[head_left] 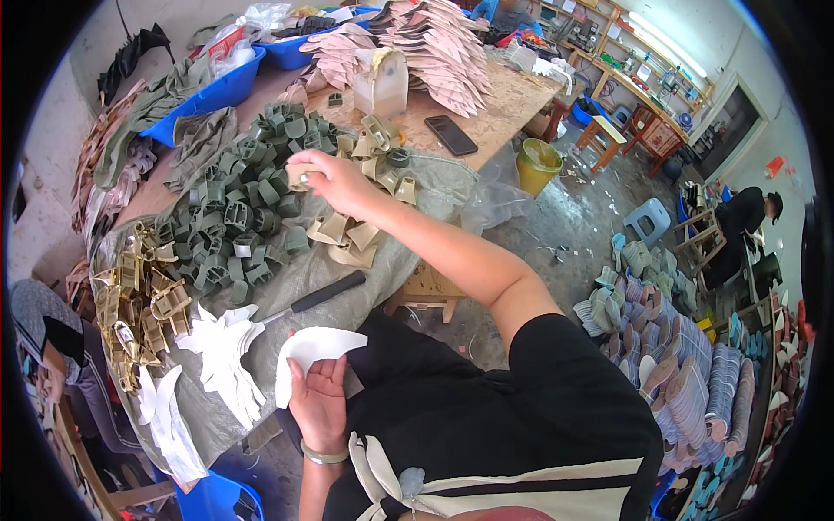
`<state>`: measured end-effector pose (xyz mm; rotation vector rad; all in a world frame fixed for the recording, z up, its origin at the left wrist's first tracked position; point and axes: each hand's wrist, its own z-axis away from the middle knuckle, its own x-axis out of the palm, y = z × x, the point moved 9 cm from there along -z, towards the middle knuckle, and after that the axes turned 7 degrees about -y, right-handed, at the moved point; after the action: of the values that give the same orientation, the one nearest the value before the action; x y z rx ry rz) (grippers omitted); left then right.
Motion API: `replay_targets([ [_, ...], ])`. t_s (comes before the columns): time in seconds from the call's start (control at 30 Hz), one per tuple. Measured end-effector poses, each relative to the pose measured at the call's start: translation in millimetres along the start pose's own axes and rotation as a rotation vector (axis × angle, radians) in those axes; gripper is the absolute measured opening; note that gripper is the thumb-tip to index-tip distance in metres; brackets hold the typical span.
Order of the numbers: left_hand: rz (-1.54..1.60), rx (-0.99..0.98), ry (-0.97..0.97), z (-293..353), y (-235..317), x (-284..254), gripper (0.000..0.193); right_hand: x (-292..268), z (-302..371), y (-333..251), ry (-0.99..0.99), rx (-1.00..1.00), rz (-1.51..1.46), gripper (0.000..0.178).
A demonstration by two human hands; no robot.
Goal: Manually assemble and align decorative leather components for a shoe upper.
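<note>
My left hand [320, 401], a bangle at its wrist, holds a curved, crescent-shaped white piece [306, 351] of thin sheet material in front of my body. The fingers lie behind and under it, with the thumb at its edge. Over the table, my right hand [340, 181] is closed on a beige shoe heel [299, 177], next to a heap of dark green heels [228, 208]. Nearer me are several beige heels [349, 241]. A flat tool with a black handle [328, 291] and a pile of white cut pieces [228, 358] lie close to my left hand.
Gold heels [130, 304] lie at the table's left. Farther back stand a glue-smeared whitish container [382, 82], a phone [451, 135], stacked pink pieces [434, 52] and a blue tray [213, 100]. A yellow bucket [539, 163] stands on the floor. Other people are at left and right.
</note>
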<state>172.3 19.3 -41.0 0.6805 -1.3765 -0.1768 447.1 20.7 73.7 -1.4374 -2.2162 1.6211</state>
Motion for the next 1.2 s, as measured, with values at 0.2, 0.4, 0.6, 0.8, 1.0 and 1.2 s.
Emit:
replay_targets([
  [0.2,0.145,0.290,0.026,-21.3,51.3,-11.1,0.046,50.7,62.3,-104.6,-0.456,0.043,-0.569,0.032],
  [0.4,0.080,0.279,0.102,-32.2,56.8,-10.8,0.059,113.6,125.3,-132.1,-0.613,-0.014,-0.423,0.034],
  [0.6,0.047,0.232,0.038,-26.0,53.5,-26.4,0.058,145.0,143.6,-106.7,-0.541,0.195,-1.075,0.033],
  [0.8,0.171,0.351,0.098,-27.1,61.6,-15.5,0.051,140.9,159.1,-96.0,-0.460,0.213,-0.930,0.030],
  [1.0,0.066,0.402,0.078,-28.0,66.3,2.3,0.051,108.1,153.0,-115.8,-0.476,0.052,-0.793,0.022],
  [1.2,0.155,0.326,-0.014,-26.6,54.5,-5.8,0.044,73.5,144.8,-89.9,-0.160,0.034,-1.289,0.031],
])
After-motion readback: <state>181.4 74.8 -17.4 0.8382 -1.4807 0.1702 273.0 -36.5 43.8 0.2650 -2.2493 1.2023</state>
